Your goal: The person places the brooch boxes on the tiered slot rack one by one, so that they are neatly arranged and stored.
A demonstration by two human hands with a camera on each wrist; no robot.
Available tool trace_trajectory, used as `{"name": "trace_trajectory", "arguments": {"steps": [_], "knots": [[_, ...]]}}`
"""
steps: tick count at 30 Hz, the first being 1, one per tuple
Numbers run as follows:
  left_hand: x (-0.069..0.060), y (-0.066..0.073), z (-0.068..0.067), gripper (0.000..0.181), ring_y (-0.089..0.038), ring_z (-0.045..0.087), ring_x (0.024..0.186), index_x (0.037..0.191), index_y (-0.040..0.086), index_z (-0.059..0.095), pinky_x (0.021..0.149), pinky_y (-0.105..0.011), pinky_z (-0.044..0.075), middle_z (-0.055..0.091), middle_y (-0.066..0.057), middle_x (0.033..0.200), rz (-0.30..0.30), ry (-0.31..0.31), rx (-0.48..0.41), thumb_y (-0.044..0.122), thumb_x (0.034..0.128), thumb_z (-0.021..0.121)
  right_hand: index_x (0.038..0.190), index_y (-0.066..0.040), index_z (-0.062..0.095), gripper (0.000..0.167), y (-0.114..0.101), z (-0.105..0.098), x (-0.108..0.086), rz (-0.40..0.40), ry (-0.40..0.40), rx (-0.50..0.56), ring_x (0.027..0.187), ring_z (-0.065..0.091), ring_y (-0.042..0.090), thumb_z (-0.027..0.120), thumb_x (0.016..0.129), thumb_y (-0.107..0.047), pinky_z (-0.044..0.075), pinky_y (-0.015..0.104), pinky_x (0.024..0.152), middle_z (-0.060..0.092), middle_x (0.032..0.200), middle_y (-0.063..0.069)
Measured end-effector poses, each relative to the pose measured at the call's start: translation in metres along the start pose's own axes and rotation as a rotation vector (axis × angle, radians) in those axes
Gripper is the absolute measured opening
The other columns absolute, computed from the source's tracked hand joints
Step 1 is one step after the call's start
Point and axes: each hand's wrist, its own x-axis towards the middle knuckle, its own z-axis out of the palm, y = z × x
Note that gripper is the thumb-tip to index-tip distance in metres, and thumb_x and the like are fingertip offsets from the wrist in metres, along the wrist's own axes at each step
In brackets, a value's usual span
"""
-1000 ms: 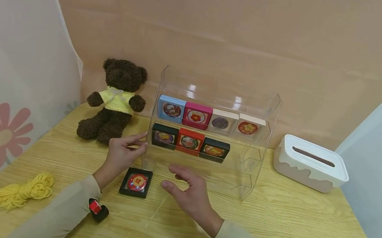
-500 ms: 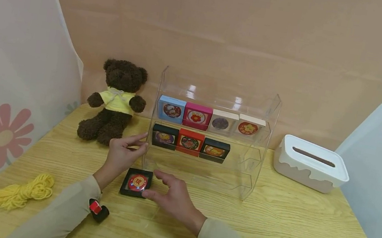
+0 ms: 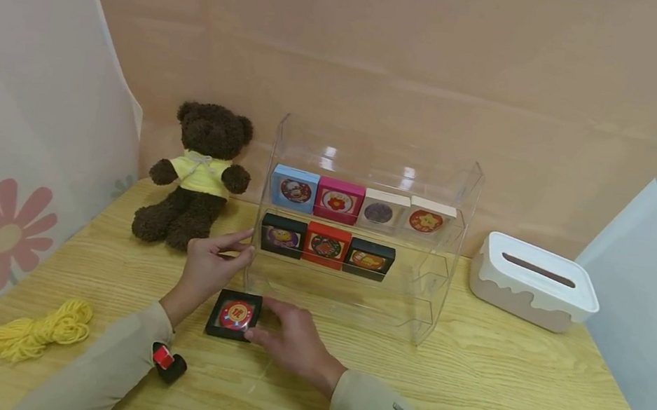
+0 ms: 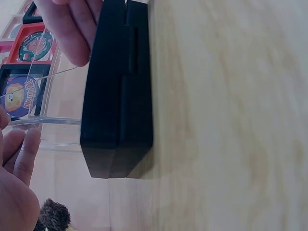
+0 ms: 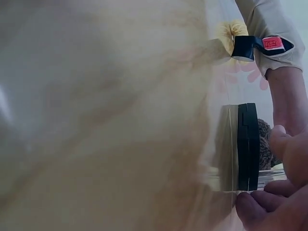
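Note:
A clear acrylic display rack (image 3: pixel 354 287) stands mid-table with square framed badge boxes on two tiers. My left hand (image 3: pixel 210 269) pinches the rack's left edge between thumb and fingers. In front of the rack, a black box with a red round badge (image 3: pixel 234 315) lies face up on the table. My right hand (image 3: pixel 296 343) is at this box's right side, thumb by the near corner and fingers by the far one. The right wrist view shows the fingers (image 5: pixel 252 211) at the end of the black box (image 5: pixel 248 147); whether the thumb touches it is unclear.
A brown teddy bear (image 3: pixel 202 175) in a yellow shirt sits left of the rack. Yellow yarn (image 3: pixel 38 332) lies at the front left. A white-topped tissue box (image 3: pixel 533 285) stands to the right, and a peach cloth (image 3: pixel 421 56) hangs behind.
My right hand has moved left to the black box's right side. The left hand has stayed on the rack's edge, and the boxes have not visibly moved.

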Motion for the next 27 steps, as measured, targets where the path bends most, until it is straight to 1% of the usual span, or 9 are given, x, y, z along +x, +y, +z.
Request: {"name": "trace_trajectory", "arguments": {"steps": [2,6,8,10,14,16,23,27], "knots": [[0.0001,-0.0002,-0.0001,0.026,-0.03,0.068,0.072,0.108,-0.011,0.067,0.059,-0.023,0.056,0.069,-0.021,0.084,0.001,0.002,0.001,-0.01,0.0819,0.067,0.129,0.003,0.056,0.055,0.0005,0.0005,0.0015,0.001,-0.002,-0.007,0.117,0.053,0.018,0.072,0.086,-0.027,0.044,0.034,0.097,0.06,0.124,0.011],[0.0003,-0.0006,0.0,0.026,-0.014,0.068,0.071,0.108,-0.01,0.067,0.058,-0.023,0.056,0.069,-0.019,0.083,-0.003,0.007,0.011,-0.01,0.0819,0.068,0.128,0.003,0.057,0.054,0.0005,0.0016,0.0041,0.012,0.002,-0.043,0.116,0.053,0.019,0.072,0.086,-0.027,0.043,0.035,0.098,0.06,0.123,0.011],[0.0,-0.0008,0.0,0.026,-0.011,0.068,0.071,0.108,-0.009,0.068,0.058,-0.023,0.056,0.07,-0.019,0.083,-0.006,0.011,0.014,-0.01,0.0818,0.068,0.127,0.004,0.057,0.053,0.0,0.0023,0.0052,0.017,0.005,-0.059,0.115,0.054,0.019,0.072,0.086,-0.026,0.043,0.035,0.098,0.061,0.122,0.012],[-0.0004,-0.0008,-0.0001,0.026,-0.016,0.068,0.072,0.108,-0.009,0.068,0.058,-0.023,0.056,0.07,-0.019,0.083,-0.007,0.015,0.016,-0.01,0.0817,0.068,0.127,0.004,0.058,0.052,-0.0006,0.0031,0.006,0.02,0.009,-0.075,0.114,0.054,0.02,0.073,0.086,-0.025,0.043,0.035,0.098,0.061,0.12,0.012],[-0.0008,-0.0004,-0.0002,0.026,-0.031,0.068,0.072,0.108,-0.01,0.068,0.059,-0.022,0.055,0.069,-0.019,0.083,-0.008,0.014,0.016,-0.01,0.0818,0.068,0.126,0.005,0.058,0.054,-0.0009,0.0036,0.0062,0.027,0.01,-0.102,0.113,0.055,0.021,0.075,0.084,-0.024,0.043,0.036,0.097,0.062,0.119,0.013],[-0.0009,0.0,-0.0002,0.026,-0.035,0.067,0.072,0.108,-0.01,0.067,0.059,-0.021,0.055,0.069,-0.019,0.083,-0.009,0.013,0.017,-0.01,0.082,0.068,0.126,0.005,0.058,0.056,-0.0012,0.0035,0.006,0.035,0.009,-0.107,0.113,0.054,0.022,0.077,0.083,-0.024,0.043,0.036,0.097,0.061,0.12,0.013],[-0.0006,0.0009,-0.0013,0.026,-0.036,0.067,0.072,0.109,-0.01,0.067,0.059,-0.022,0.055,0.069,-0.019,0.083,-0.019,0.001,0.01,-0.009,0.0829,0.067,0.131,0.004,0.053,0.063,-0.0015,0.0018,0.0045,0.063,-0.026,-0.083,0.118,0.051,0.024,0.078,0.08,-0.024,0.041,0.037,0.1,0.057,0.126,0.013],[-0.0008,0.0011,-0.0012,0.026,-0.036,0.067,0.071,0.109,-0.01,0.067,0.06,-0.022,0.055,0.069,-0.02,0.082,-0.014,0.002,0.012,-0.009,0.0826,0.067,0.133,0.002,0.052,0.066,-0.0008,0.0018,0.003,0.052,-0.047,-0.091,0.119,0.049,0.023,0.078,0.08,-0.025,0.04,0.036,0.1,0.055,0.129,0.012]]}}
